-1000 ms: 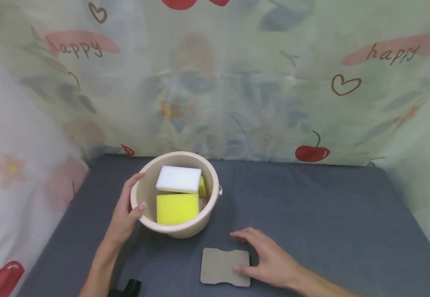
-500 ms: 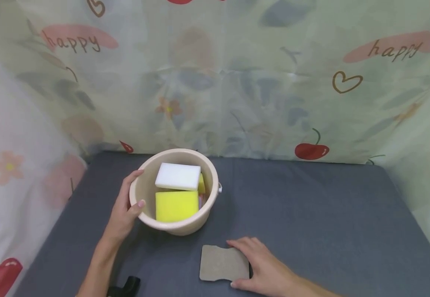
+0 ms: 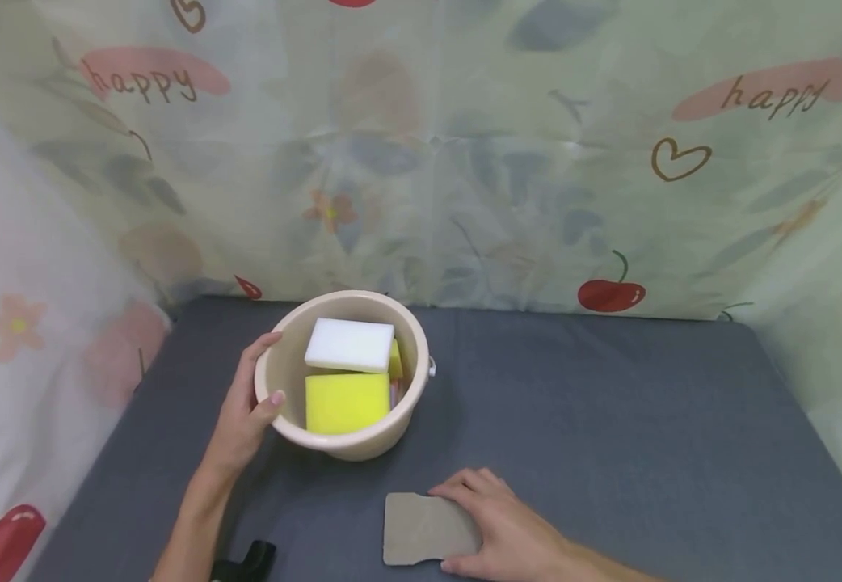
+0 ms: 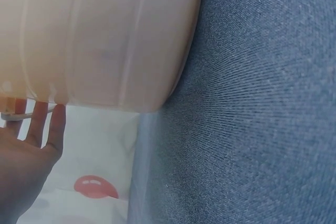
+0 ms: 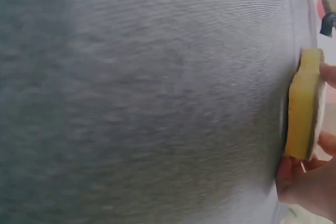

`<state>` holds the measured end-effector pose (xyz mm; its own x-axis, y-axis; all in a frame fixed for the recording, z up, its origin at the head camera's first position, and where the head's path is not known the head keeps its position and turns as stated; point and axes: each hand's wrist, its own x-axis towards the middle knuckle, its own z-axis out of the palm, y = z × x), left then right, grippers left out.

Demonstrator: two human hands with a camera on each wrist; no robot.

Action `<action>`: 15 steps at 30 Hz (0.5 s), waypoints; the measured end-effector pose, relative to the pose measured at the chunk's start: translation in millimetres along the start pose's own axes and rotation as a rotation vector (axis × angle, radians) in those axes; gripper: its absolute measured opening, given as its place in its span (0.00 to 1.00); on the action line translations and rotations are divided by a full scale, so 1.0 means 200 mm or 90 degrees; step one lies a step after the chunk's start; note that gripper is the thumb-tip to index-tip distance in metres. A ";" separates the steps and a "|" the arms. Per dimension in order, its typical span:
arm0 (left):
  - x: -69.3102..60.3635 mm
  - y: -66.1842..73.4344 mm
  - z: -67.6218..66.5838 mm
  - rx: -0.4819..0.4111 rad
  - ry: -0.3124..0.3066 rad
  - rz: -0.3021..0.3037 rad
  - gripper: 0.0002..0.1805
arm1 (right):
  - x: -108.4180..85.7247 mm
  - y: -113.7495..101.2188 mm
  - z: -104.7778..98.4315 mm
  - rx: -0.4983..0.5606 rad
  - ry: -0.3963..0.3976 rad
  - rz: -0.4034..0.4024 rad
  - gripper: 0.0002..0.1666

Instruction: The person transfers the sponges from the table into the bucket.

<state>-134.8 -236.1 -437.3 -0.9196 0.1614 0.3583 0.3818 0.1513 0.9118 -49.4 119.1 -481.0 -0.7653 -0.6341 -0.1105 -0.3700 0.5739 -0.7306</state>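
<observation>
A cream bucket (image 3: 373, 446) stands on the dark cloth, left of centre. My left hand (image 3: 241, 416) grips its left rim, thumb over the inside edge and fingers outside; the left wrist view has that hand (image 4: 23, 163) against the ribbed wall. Within the bucket lie a white sponge block (image 3: 351, 345) and a yellow sponge (image 3: 348, 404). Nearer to me, my right hand (image 3: 515, 533) holds a grey-topped sponge (image 3: 424, 529) with notched sides, thumb and fingers on opposite edges. The right wrist view shows the yellow body of this sponge (image 5: 303, 111) just off or on the cloth; I cannot tell which.
Behind the table (image 3: 610, 420) hangs a patterned curtain (image 3: 435, 202), with more curtain on both sides. A black object (image 3: 250, 562) sits by my left forearm at the front edge. The bucket's handle joint (image 3: 431, 368) sticks out on its right side.
My right hand has come down onto the grey-topped sponge and taken hold of its edges. The sponge has shifted slightly left and towards me. My left hand stays on the bucket.
</observation>
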 end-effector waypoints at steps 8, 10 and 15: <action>0.00 -0.01 0.01 -0.005 0.001 0.005 0.39 | 0.02 -0.04 -0.01 0.013 -0.027 -0.065 0.38; 0.00 -0.01 0.01 -0.007 0.001 0.008 0.39 | 0.02 -0.06 -0.03 0.007 -0.021 -0.077 0.38; 0.00 0.00 0.00 0.001 0.003 0.010 0.39 | 0.02 -0.13 -0.08 -0.018 0.006 -0.100 0.39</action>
<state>-134.4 -236.1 -438.0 -0.9137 0.1594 0.3739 0.3967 0.1502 0.9056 -51.1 109.4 -450.9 -0.7014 -0.7127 0.0099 -0.5001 0.4822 -0.7193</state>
